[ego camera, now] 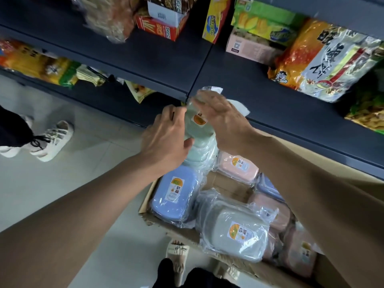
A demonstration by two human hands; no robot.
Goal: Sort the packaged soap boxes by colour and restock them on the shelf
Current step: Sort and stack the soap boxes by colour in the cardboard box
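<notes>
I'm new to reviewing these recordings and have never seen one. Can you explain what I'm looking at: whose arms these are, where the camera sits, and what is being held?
There is no machine here. One camera worn on a person's head looks down at their own bare arms. The left hand and right hand hold a stack of green soap boxes in clear wrap between them, just in front of a dark shelf. Below is an open cardboard carton with a blue soap box, a pink one and a grey one. Snack bags sit on the shelf.

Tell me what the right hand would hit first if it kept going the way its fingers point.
Probably the green soap boxes: the right hand lies flat against that stack, fingers aimed up and left. Beyond lies the dark shelf edge, though depth is unclear.
</notes>
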